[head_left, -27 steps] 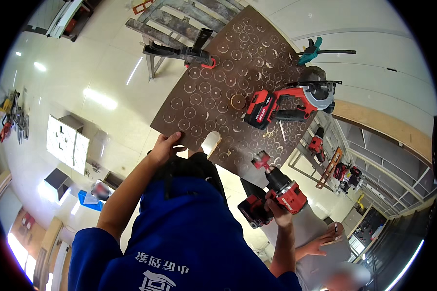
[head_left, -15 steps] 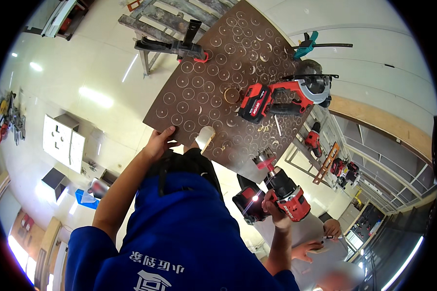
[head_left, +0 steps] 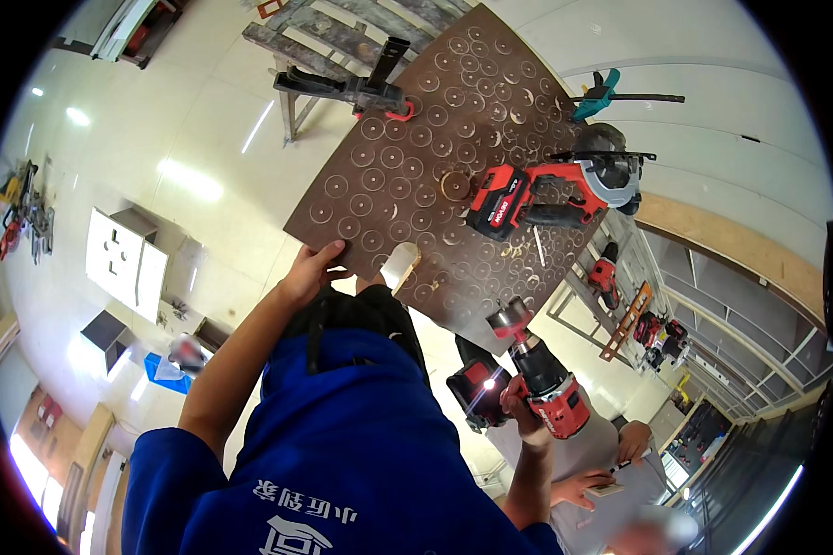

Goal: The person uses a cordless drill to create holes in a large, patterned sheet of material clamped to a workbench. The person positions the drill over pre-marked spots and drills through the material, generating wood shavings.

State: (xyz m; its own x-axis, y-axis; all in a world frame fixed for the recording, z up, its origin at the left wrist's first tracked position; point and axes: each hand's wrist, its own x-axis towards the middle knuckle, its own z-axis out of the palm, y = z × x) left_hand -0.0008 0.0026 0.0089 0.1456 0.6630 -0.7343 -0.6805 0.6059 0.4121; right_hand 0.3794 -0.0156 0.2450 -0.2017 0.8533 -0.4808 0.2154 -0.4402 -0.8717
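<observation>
My right hand (head_left: 525, 421) is wrapped round the handle of a red and black cordless drill (head_left: 561, 407), its lamp lit. A round hole saw (head_left: 511, 320) fitted in the chuck points at the near right edge of a brown board (head_left: 338, 209); whether it touches the board I cannot tell. My left hand (head_left: 313, 273) grips the board's near left edge, fingertips on top. Many scored circles with centre holes cover the board, some with pale wood chips. A round cut disc (head_left: 454, 186) and a red cordless circular saw (head_left: 555, 194) lie on it.
A black clamp (head_left: 370, 92) and a teal clamp (head_left: 599, 95) sit at the board's edges. A rounded notch (head_left: 400, 265) cuts its near edge. Another red drill (head_left: 604, 276) and an orange level (head_left: 626, 324) lie on a bench at right. A co-worker's hands (head_left: 583, 487) are close by.
The whole scene has shifted slightly right in view. The drill has tilted a little, and the hole saw's face points less toward me. Both hands keep their holds.
</observation>
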